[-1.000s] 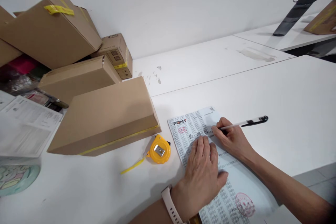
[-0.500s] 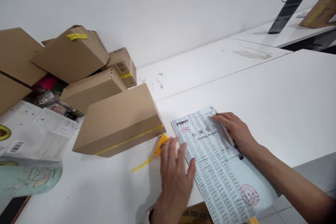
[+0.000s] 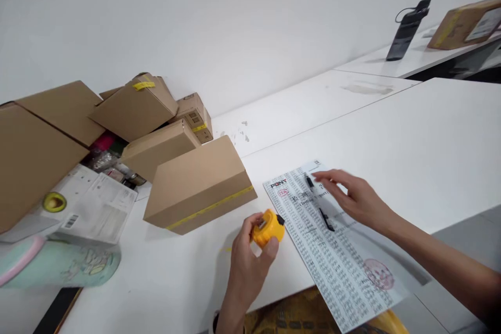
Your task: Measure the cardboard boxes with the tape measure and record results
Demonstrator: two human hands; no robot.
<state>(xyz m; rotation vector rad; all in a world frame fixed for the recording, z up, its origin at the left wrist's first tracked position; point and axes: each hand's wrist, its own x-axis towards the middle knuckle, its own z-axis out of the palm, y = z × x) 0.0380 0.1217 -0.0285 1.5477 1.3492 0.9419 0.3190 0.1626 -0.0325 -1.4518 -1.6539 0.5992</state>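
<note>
My left hand (image 3: 248, 263) is closed round a yellow tape measure (image 3: 268, 228) with a black tab, held just above the white table beside the report's left edge. My right hand (image 3: 354, 198) hovers over the upper part of a printed testing report (image 3: 313, 250), fingers stretched out and nothing seen in them. Near those fingertips a pen with black ends (image 3: 326, 219) lies on the report; its middle is hard to make out. The report's lower end juts past the table's front edge.
A closed cardboard box (image 3: 199, 182) sits left of the report, with more boxes (image 3: 135, 107) piled behind. A mint bottle (image 3: 82, 266) lies at the left, near a white package (image 3: 97, 209). A dark bottle (image 3: 407, 34) stands far right on the white table (image 3: 391, 151).
My left hand has picked up the tape measure from beside the box. My right hand has come away from the pen and report. The view has shifted slightly.
</note>
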